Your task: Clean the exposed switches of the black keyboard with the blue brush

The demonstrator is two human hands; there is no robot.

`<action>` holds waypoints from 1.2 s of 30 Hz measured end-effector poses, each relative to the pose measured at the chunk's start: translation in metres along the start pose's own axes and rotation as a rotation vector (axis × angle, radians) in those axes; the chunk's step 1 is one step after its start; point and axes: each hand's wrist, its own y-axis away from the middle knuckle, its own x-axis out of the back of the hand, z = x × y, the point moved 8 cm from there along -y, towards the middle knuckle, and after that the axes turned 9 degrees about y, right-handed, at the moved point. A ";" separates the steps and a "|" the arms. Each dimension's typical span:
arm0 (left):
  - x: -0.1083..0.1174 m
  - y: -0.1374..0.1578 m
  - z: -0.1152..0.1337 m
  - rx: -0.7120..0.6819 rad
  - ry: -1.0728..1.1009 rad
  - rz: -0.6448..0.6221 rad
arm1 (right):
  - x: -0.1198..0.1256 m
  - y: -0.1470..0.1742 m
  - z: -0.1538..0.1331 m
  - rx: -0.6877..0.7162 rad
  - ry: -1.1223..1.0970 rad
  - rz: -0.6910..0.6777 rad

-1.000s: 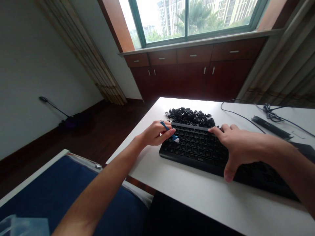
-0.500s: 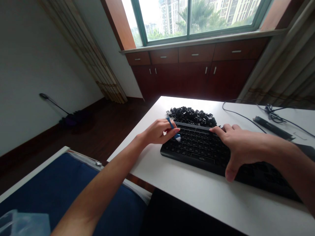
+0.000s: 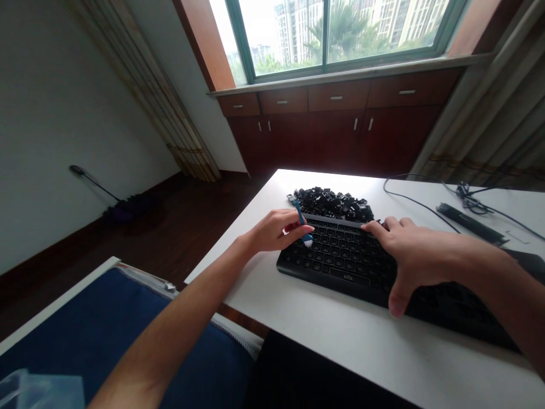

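Note:
A black keyboard (image 3: 327,278) with its keycaps off lies slantwise on the white table. Between thumb and fingers, my left hand (image 3: 284,228) pinches a small blue brush (image 3: 300,212), its white bristles pointing down onto the left part of the key area. My right hand (image 3: 419,255) spans the keyboard, with fingertips at the far edge and the thumb at the near edge, gripping it across its width. The hand and forearm cover part of the keyboard's right half. A heap of loose black keycaps (image 3: 332,201) lies right behind the keyboard.
On the white table (image 3: 255,292), a black cable (image 3: 419,199), a long black strip-shaped piece (image 3: 470,223) and a thin bent wire (image 3: 517,236) lie at the right. A blue zippered fabric item (image 3: 128,307) is at the lower left, with a translucent bluish object (image 3: 53,389) on it.
My left hand has shifted the brush slightly, and it now stands more upright over the keys. My right hand stays in place on the keyboard.

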 end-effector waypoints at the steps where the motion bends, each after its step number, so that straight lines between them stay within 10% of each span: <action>1: 0.000 0.000 0.000 0.001 -0.001 -0.001 | 0.000 0.000 0.000 0.000 -0.001 0.003; 36: -0.008 -0.003 0.001 0.057 0.070 -0.080 | 0.002 0.002 0.000 -0.004 -0.010 -0.008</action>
